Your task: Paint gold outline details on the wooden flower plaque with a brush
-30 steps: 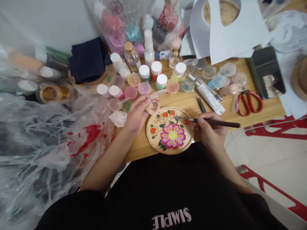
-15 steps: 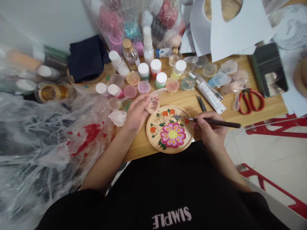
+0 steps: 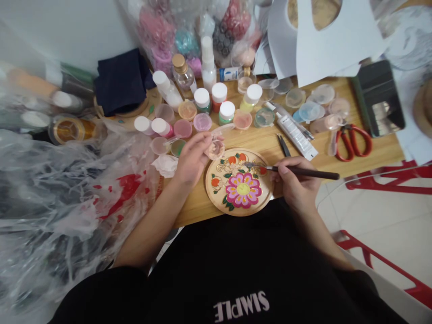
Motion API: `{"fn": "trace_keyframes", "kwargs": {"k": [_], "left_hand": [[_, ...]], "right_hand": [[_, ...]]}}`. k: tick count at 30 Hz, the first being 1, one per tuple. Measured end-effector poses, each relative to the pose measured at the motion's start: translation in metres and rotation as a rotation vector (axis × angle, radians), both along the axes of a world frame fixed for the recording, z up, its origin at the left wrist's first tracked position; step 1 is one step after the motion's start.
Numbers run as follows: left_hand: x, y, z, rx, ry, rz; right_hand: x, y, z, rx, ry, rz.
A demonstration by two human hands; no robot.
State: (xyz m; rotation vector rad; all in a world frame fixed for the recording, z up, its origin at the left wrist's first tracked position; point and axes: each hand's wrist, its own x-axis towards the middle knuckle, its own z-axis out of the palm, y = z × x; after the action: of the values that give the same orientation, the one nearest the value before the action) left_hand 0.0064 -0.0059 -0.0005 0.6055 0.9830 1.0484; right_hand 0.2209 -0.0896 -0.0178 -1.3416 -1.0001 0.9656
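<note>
A round wooden disc (image 3: 266, 191) lies at the table's front edge, painted with a pink flower, orange fruits and green leaves. My right hand (image 3: 293, 182) pinches a dark-handled tool (image 3: 303, 172) whose tip rests on the disc's upper right part. My left hand (image 3: 192, 158) is closed around a small clear cup (image 3: 216, 148) with pale contents, held just above the disc's upper left rim.
Small paint jars with white lids (image 3: 219, 93), open colour cups (image 3: 184, 128), clear lids (image 3: 308, 110), a glue tube (image 3: 293, 132), tweezers (image 3: 282, 145) and red scissors (image 3: 353, 143) crowd the wooden table (image 3: 337, 157). Crumpled plastic bags (image 3: 67, 189) fill the left side. White paper (image 3: 330, 40) lies at the back.
The view shifted slightly upward over the table. Both hands, the tool tip and the small cup stay almost where they were.
</note>
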Motion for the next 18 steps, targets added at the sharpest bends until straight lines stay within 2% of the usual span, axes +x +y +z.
{"fn": "trace_keyframes", "kwargs": {"k": [5,8,11,13,15,18], "left_hand": [[0.001,-0.001,0.001,-0.021,-0.013,0.007],[0.001,0.000,0.002,-0.005,-0.021,0.013],[0.001,0.000,0.002,-0.001,-0.017,0.008],[0.001,0.001,0.002,-0.001,-0.002,-0.002],[0.000,0.001,0.001,0.002,0.012,-0.014],[0.000,0.001,0.000,0.024,0.001,-0.028]], "right_hand": [[-0.002,-0.003,0.002,0.018,-0.043,-0.022],[-0.002,-0.009,0.016,0.079,-0.239,-0.025],[-0.004,-0.013,0.037,0.206,-0.628,0.121],[-0.007,-0.013,0.048,0.299,-0.789,0.217],[-0.010,-0.012,0.052,0.370,-0.883,0.266],[-0.012,-0.010,0.047,0.434,-0.919,0.294]]}}
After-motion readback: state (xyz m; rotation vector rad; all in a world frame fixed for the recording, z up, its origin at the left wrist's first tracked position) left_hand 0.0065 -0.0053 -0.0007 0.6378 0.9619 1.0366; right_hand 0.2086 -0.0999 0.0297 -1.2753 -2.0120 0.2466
